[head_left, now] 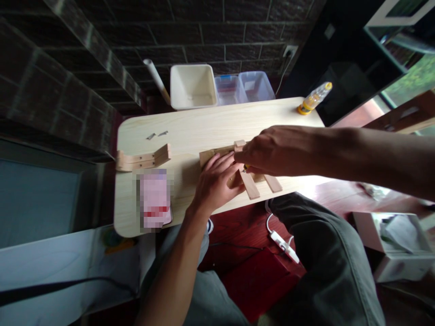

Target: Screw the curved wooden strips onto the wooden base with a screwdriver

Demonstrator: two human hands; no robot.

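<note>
Wood pc (206, 157) w/ rect. slats (251, 186) under L hand (217, 180), yellow tool (246, 167) in R hand (261, 151)

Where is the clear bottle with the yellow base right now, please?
In the head view, the clear bottle stands at the far right corner of the table, beyond the right hand and right of the clear plastic bins.

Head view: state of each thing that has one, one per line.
Left hand, spread on the wooden workpiece
Right hand, curled around a yellow tool, mostly hidden
Curved wooden part, lying on the table
Yellow-and-clear bottle, upright
Cream bin, open-topped
Clear bins, open-topped
White box, open, papers inside
Wall plug, plugged in
</note>
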